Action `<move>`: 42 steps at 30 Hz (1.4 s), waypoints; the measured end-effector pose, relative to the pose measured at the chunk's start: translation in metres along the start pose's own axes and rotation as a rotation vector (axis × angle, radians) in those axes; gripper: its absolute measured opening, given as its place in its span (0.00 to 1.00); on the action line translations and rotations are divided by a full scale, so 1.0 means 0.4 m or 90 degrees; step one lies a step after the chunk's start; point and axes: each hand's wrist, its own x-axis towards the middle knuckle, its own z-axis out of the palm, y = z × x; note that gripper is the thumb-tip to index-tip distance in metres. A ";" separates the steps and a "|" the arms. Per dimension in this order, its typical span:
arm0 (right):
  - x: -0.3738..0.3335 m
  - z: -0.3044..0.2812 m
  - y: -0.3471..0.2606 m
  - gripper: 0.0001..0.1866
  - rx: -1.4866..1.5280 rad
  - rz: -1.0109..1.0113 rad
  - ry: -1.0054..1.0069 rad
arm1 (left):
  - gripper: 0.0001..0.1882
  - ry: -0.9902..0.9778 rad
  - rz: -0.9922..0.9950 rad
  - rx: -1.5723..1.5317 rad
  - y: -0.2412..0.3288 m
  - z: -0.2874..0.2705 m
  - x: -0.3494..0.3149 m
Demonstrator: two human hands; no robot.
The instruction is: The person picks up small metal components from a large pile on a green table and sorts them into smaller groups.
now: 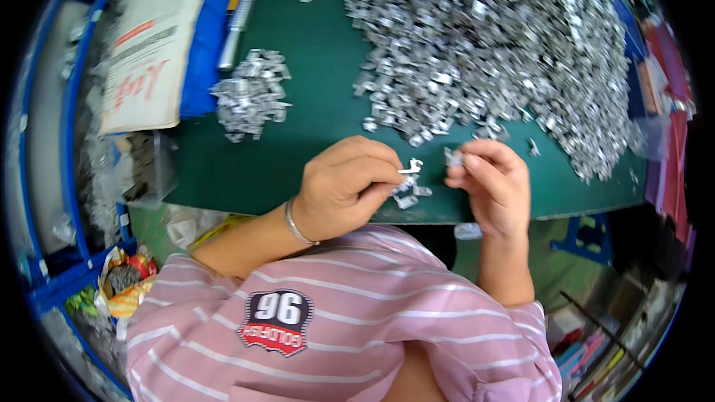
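Loose metal parts lie near the edge of the desk. Just beside them, your left fingers are clamped on a pale clip; your right fingers, on a small metal piece. Farther out, a small pile sits left, a large heap right.

I see a small, bright silvery piece pinched at the fingertips of the left hand, its hooked end jutting out to the right. Another piece, small, angular and silvery-grey, sits between the right hand's thumb and fingers, apart from the first.
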 end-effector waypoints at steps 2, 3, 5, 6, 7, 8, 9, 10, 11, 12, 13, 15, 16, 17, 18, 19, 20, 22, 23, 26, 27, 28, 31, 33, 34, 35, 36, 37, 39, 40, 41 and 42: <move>-0.009 0.000 0.000 0.07 -0.022 -0.022 0.004 | 0.10 0.053 0.006 0.078 0.004 -0.056 -0.008; -0.017 -0.002 -0.004 0.07 -0.025 -0.035 0.016 | 0.09 0.101 0.008 0.135 -0.001 -0.081 -0.006; -0.014 0.003 -0.001 0.07 -0.018 -0.047 0.021 | 0.06 0.193 0.002 0.281 -0.010 -0.152 -0.008; -0.012 -0.001 0.000 0.07 -0.009 -0.049 0.017 | 0.05 0.233 -0.003 0.337 -0.025 -0.186 -0.012; -0.014 -0.003 -0.001 0.07 -0.005 -0.052 0.016 | 0.04 0.252 -0.020 0.402 -0.034 -0.213 -0.016; -0.012 0.000 -0.001 0.07 0.002 -0.039 0.007 | 0.04 0.278 -0.048 0.464 -0.044 -0.228 -0.022; -0.014 0.000 -0.006 0.07 0.005 -0.029 0.008 | 0.05 0.265 -0.068 0.492 -0.060 -0.236 -0.027; -0.016 0.000 -0.009 0.07 0.009 -0.019 0.011 | 0.06 0.251 -0.086 0.518 -0.071 -0.245 -0.029; -0.015 0.005 -0.010 0.07 0.021 -0.003 0.011 | 0.06 0.257 -0.086 0.541 -0.073 -0.251 -0.028; -0.014 0.004 -0.006 0.07 0.041 0.004 0.006 | 0.07 0.266 -0.086 0.555 -0.082 -0.246 -0.031; -0.014 0.007 -0.008 0.08 0.050 0.017 0.005 | 0.07 0.259 -0.108 0.558 -0.080 -0.246 -0.030; -0.013 0.004 -0.003 0.08 0.083 0.038 -0.013 | 0.09 0.255 -0.092 0.575 -0.083 -0.255 -0.033; -0.013 -0.001 0.000 0.08 0.106 0.046 -0.030 | 0.09 0.267 -0.108 0.563 -0.083 -0.248 -0.032; -0.019 -0.005 -0.005 0.08 0.107 0.046 -0.029 | 0.10 0.260 -0.099 0.542 -0.078 -0.228 -0.027; -0.020 -0.004 -0.003 0.07 0.109 0.046 -0.032 | 0.10 0.257 -0.092 0.527 -0.069 -0.217 -0.027; -0.021 -0.002 -0.001 0.07 0.112 0.048 -0.036 | 0.11 0.254 -0.086 0.515 -0.055 -0.206 -0.025; -0.021 -0.002 0.001 0.07 0.115 0.051 -0.040 | 0.10 0.238 -0.056 0.451 -0.036 -0.176 -0.014; -0.020 0.000 0.007 0.07 0.112 0.048 -0.055 | 0.09 0.116 -0.001 0.330 0.012 -0.114 0.004; -0.024 0.004 0.010 0.07 0.109 0.040 -0.062 | 0.09 0.077 -0.038 0.211 0.022 -0.073 0.008; -0.043 0.034 0.029 0.07 -0.106 -0.110 -0.087 | 0.09 -0.031 -0.189 -0.102 0.046 0.015 0.017; -0.051 0.032 0.035 0.07 -0.274 -0.215 -0.107 | 0.09 -0.073 -0.183 -0.105 0.044 0.023 0.018; -0.059 0.033 0.040 0.08 -0.443 -0.318 -0.124 | 0.09 -0.115 -0.178 -0.108 0.043 0.028 0.019; -0.070 0.039 0.060 0.09 -0.482 -0.385 -0.091 | 0.08 -0.120 -0.116 -0.039 0.026 0.022 0.010; -0.067 0.030 0.052 0.09 -0.545 -0.437 -0.057 | 0.08 -0.100 -0.127 -0.018 0.022 0.007 0.003; -0.061 0.019 0.036 0.08 -0.619 -0.486 -0.029 | 0.08 -0.077 -0.172 -0.045 0.021 -0.002 -0.003; -0.055 0.004 0.026 0.08 -0.689 -0.515 0.027 | 0.08 -0.060 -0.177 -0.036 0.017 -0.012 -0.008; -0.045 -0.016 0.023 0.09 -0.715 -0.524 0.076 | 0.08 -0.043 -0.181 -0.028 0.011 -0.024 -0.011; -0.041 -0.022 0.012 0.10 -0.731 -0.476 0.103 | 0.10 -0.045 -0.179 -0.032 0.005 -0.034 -0.017; -0.035 -0.020 -0.009 0.13 -0.791 -0.407 0.102 | 0.12 -0.026 -0.198 -0.063 -0.002 -0.029 -0.023; -0.034 -0.020 -0.009 0.13 -0.829 -0.411 0.074 | 0.13 -0.016 -0.206 -0.078 -0.006 -0.025 -0.026; -0.035 -0.019 -0.008 0.12 -0.866 -0.414 0.045 | 0.17 -0.037 -0.192 -0.073 -0.011 -0.021 -0.030; -0.034 -0.018 -0.006 0.12 -0.902 -0.419 0.014 | 0.19 -0.035 -0.183 -0.083 -0.012 -0.013 -0.031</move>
